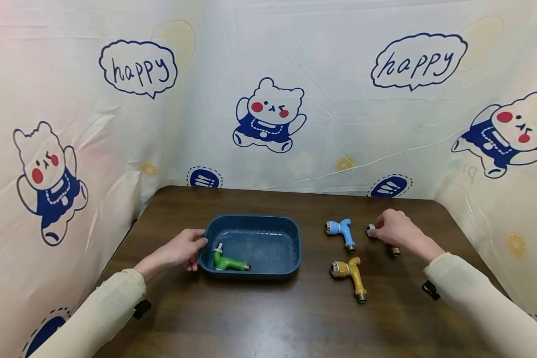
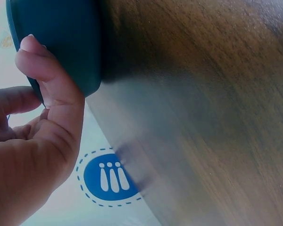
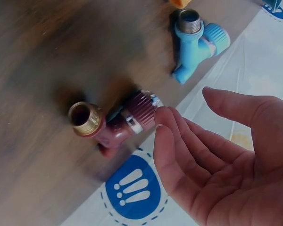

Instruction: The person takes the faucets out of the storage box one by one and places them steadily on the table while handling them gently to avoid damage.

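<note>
My left hand grips the left rim of a dark blue plastic basin, thumb at the edge and fingers along the outer wall. A green tap lies inside the basin. Over at the right, my right hand is above a dark red tap with a brass threaded end. In the right wrist view its fingertips are right at the ribbed knob, with the thumb held apart. From the head the hand hides most of this tap.
A light blue tap and a yellow tap lie between the basin and my right hand. All rest on a brown wooden table. A printed cloth hangs behind and beside the table.
</note>
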`<state>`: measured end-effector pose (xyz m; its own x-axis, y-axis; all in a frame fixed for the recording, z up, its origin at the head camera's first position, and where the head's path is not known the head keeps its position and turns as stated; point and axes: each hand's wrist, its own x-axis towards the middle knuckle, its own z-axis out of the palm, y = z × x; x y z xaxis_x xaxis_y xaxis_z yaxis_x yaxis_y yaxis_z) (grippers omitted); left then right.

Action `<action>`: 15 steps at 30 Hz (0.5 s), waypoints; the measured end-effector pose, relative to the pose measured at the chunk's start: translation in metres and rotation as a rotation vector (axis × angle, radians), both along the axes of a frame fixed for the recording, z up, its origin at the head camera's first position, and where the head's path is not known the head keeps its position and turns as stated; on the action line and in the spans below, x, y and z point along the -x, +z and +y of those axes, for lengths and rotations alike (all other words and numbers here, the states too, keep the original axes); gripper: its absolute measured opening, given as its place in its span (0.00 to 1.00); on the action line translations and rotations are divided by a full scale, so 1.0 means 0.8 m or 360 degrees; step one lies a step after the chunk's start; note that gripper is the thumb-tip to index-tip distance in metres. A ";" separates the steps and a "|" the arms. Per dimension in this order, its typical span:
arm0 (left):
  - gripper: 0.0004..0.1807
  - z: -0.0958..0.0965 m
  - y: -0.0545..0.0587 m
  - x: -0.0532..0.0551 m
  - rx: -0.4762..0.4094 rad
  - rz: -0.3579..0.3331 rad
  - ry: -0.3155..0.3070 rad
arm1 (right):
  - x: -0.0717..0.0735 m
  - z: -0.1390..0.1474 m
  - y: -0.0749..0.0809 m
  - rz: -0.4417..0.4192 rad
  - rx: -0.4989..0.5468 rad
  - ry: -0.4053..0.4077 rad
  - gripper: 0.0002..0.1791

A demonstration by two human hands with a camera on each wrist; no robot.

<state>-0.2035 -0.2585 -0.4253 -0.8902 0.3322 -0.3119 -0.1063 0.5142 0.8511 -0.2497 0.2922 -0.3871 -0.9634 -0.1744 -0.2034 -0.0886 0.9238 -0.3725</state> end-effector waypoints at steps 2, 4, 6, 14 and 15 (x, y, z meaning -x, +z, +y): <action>0.29 0.000 0.000 0.000 0.0002 0.0003 0.0003 | -0.002 -0.004 0.001 0.0022 -0.0005 0.0014 0.19; 0.29 0.000 0.000 0.000 0.0005 0.0003 0.0003 | -0.004 -0.008 0.003 0.0051 -0.0016 0.0033 0.19; 0.29 0.001 -0.001 0.000 0.0006 0.0000 0.0004 | -0.007 -0.012 0.004 0.0079 -0.0020 0.0059 0.19; 0.29 0.000 -0.002 0.000 0.0004 -0.0009 0.0003 | -0.017 -0.037 0.008 0.0160 0.0061 0.0157 0.14; 0.29 -0.001 -0.003 0.000 0.0003 -0.0009 0.0005 | -0.018 -0.039 0.009 0.0170 0.0073 0.0173 0.14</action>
